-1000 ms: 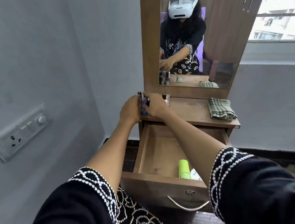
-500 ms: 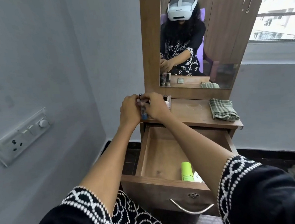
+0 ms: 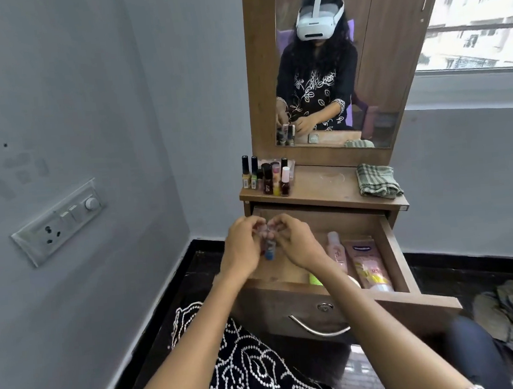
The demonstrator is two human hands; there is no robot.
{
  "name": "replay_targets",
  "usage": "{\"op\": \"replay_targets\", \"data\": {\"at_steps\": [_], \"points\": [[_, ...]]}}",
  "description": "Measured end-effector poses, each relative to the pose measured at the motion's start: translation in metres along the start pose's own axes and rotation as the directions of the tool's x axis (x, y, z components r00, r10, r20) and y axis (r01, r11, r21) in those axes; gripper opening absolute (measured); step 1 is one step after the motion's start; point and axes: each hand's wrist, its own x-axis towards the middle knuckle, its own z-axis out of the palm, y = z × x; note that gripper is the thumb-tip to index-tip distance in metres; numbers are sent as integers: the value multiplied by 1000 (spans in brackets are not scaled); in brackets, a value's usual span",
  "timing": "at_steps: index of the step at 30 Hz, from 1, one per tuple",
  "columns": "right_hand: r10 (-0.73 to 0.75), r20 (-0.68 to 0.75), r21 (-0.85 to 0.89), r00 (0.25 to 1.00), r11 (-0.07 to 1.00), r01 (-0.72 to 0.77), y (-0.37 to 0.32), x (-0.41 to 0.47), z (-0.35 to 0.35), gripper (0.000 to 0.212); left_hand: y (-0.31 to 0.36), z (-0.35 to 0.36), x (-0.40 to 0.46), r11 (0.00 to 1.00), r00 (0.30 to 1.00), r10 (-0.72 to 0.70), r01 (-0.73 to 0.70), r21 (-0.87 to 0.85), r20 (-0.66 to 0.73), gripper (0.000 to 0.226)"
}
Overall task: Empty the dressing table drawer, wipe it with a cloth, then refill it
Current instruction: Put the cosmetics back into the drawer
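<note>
Holding a small blue-based bottle (image 3: 269, 251) over the open wooden drawer (image 3: 393, 253), left hand (image 3: 243, 248) and right hand (image 3: 293, 243) pinch it together, likely refilling; checked green cloth (image 3: 376, 180) rests on the tabletop.

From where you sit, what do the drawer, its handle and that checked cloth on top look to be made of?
The drawer looks like wood-grain laminate board, matte brown with printed grain. Its handle seems polished metal, a thin curved bar with a bright sheen. The checked cloth looks like soft woven cotton, folded and rumpled; the fibre itself cannot be told.
</note>
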Motion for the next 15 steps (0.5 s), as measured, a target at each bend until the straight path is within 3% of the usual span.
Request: {"op": "replay_targets", "data": {"at_steps": [6,15], "points": [[111,72,16,991,994,-112,14,-15,9,12,-7,10,-18,998,996,-50,48,30,75,27],[166,131,-76,977,985,-157,13,-19,15,15,-8,6,-26,988,980,-130,115,101,148,19]]}}
